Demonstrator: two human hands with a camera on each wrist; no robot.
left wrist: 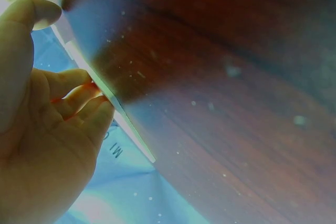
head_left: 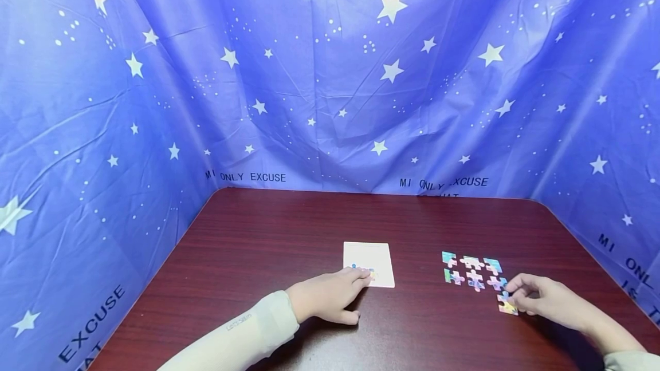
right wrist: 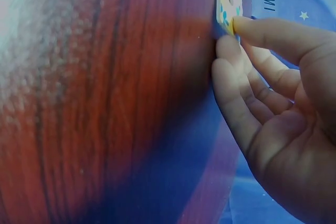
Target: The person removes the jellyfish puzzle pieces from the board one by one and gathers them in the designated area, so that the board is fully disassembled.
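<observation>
My left hand [head_left: 332, 295] rests with its fingers over the near part of a white square board [head_left: 369, 252]. Bits of colourful puzzle [head_left: 372, 274] show on the board beside those fingertips. In the left wrist view the fingers [left wrist: 97, 114] lie along the board's thin edge [left wrist: 131, 129]. Off to the right, my right hand [head_left: 541, 296] pinches the outer edge of a yellowish jigsaw piece [head_left: 506, 306] between thumb and finger. The right wrist view has the thumb on the corner of this jigsaw piece [right wrist: 224, 11], low over the table.
Several loose jigsaw pieces [head_left: 472, 264] lie in two rows just beyond the right hand. A dark red wooden table [head_left: 258, 233] bears everything. Blue star-printed cloth [head_left: 319, 73] hangs along its back and both sides.
</observation>
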